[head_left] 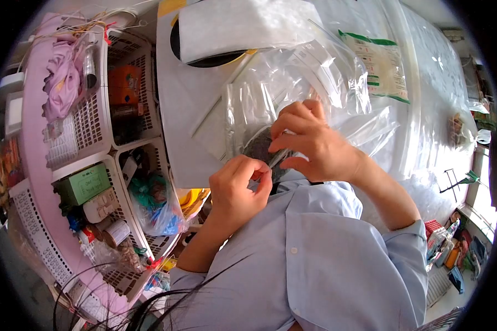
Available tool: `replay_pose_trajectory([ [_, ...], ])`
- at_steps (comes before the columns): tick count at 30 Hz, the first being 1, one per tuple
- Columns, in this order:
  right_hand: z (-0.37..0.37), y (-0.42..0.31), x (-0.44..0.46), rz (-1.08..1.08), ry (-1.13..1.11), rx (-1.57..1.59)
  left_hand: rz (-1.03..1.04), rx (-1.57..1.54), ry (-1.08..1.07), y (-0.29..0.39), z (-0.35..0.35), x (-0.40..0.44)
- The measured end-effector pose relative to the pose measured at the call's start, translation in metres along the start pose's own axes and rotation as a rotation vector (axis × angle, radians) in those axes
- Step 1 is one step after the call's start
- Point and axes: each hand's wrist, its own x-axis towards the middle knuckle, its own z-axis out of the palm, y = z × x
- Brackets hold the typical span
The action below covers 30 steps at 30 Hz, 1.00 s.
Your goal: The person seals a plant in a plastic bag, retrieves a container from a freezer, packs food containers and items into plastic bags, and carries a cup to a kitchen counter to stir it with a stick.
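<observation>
My left hand [240,187] is closed in a pinch in front of my shirt; what lies between its fingertips is too small to make out. Just right of it, my right hand [317,144] has its fingers bent and apart, the index fingertip near a dark grey bundle [258,144]. That bundle sits in or under clear plastic film, partly covered by my hands. A thin pale strip [278,158] shows between the two hands. Behind them spreads a crinkled clear plastic bag [248,105] on the white table [188,121].
White plastic baskets [109,105] with mixed goods stand at left, one holding a green box [86,185]. A white sheet [248,27] covers part of a black round object [204,59]. A green-edged packet [378,66] lies at the back right.
</observation>
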Motion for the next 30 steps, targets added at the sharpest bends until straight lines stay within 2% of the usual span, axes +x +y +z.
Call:
replay_pose_trajectory([
  [3,0.008,-0.001,0.0,-0.051,-0.101,-0.007,0.024,0.009,0.012,0.0,0.001,0.001],
  [6,0.007,-0.003,0.003,-0.096,-0.012,-0.066,0.049,0.028,0.01,-0.001,0.0,0.001],
  [10,-0.006,-0.003,0.003,-0.095,-0.037,-0.109,-0.042,-0.099,-0.084,0.003,-0.016,0.0],
  [14,-0.02,0.005,-0.001,-0.008,0.003,-0.157,-0.149,-0.256,-0.181,0.0,-0.027,-0.001],
  [21,-0.035,0.006,-0.007,0.097,0.001,-0.136,-0.101,-0.361,-0.228,-0.008,-0.032,-0.003],
  [23,-0.039,0.008,-0.008,0.13,0.056,-0.062,-0.118,-0.357,-0.229,-0.002,-0.035,0.001],
  [24,-0.035,0.017,-0.009,0.183,0.228,-0.039,-0.118,-0.357,-0.227,-0.002,-0.037,0.002],
  [26,-0.052,0.016,-0.014,0.306,0.276,0.11,0.017,-0.307,-0.22,-0.003,-0.04,0.005],
  [28,-0.04,-0.011,-0.003,0.136,0.168,0.147,0.047,-0.298,-0.213,0.001,-0.037,0.012],
  [30,-0.026,-0.026,0.003,-0.022,0.046,0.049,0.077,-0.296,-0.222,0.007,-0.034,0.016],
])
